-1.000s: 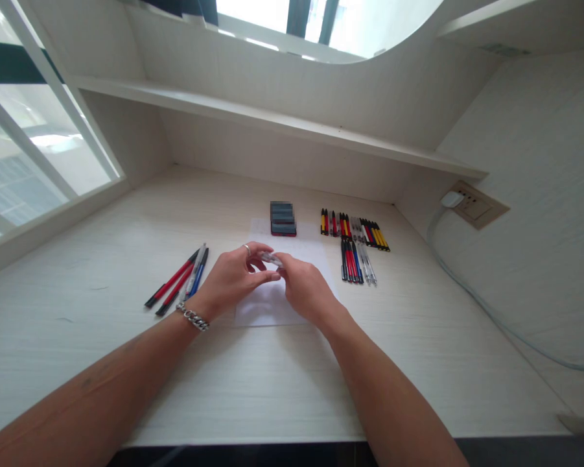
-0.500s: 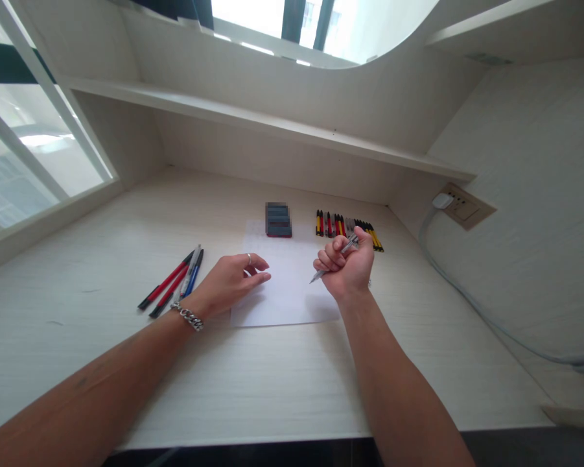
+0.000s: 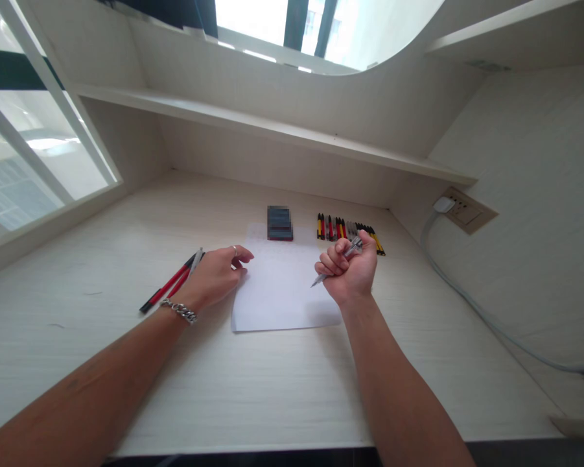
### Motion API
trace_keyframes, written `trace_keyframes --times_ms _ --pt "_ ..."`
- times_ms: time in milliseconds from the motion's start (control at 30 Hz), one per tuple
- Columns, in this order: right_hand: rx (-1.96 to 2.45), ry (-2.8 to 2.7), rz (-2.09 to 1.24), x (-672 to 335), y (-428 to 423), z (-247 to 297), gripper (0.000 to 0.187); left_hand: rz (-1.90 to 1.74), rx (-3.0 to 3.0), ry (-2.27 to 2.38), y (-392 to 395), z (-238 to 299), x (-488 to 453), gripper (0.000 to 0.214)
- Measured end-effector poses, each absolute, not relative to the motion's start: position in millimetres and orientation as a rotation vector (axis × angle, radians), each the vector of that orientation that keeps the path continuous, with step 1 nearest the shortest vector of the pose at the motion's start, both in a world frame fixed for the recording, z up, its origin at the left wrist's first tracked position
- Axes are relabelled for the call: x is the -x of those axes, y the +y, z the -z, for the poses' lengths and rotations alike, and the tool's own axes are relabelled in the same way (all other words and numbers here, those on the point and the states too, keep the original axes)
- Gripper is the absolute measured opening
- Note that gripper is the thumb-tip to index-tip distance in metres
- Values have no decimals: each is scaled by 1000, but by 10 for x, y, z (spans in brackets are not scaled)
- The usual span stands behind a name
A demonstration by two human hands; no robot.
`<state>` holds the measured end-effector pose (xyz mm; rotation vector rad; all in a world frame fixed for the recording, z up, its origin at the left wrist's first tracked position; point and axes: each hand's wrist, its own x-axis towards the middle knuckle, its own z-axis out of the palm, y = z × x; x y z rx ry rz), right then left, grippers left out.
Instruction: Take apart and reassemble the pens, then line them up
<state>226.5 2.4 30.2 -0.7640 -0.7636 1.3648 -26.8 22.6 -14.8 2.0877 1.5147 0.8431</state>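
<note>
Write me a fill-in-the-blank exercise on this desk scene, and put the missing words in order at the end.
1. The right hand grips a pen above a sheet of ____ paper.
2. Beside the left hand, the leftmost pen has a mostly ____ barrel.
3. The plug sits in the socket on the person's ____ side.

Missing words: white; red; right.

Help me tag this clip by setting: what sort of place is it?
Probably a study nook indoors: a pale desktop with a sheet of paper and a row of pens, a shelf above, and a wall socket.
</note>
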Motion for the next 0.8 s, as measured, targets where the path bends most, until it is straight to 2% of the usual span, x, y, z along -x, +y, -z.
trace_keyframes --times_ms 233,400,500,600,800 --pt "878 -692 -1333 -2176 137 -118 49 -699 -2117 1611 260 153 318 34" --pt "1174 -731 -1278 -2087 163 16 58 -665 -2212 1615 243 162 311 28" --pt "1173 -774 -1355 -2033 142 40 57 -594 -2238 1634 230 133 301 25" --pt "1137 -863 -1373 -1953 132 109 49 -533 -2241 1644 217 114 284 27" --pt "1313 -1153 -994 -1756 214 360 27 -576 -2302 1417 156 149 176 24"
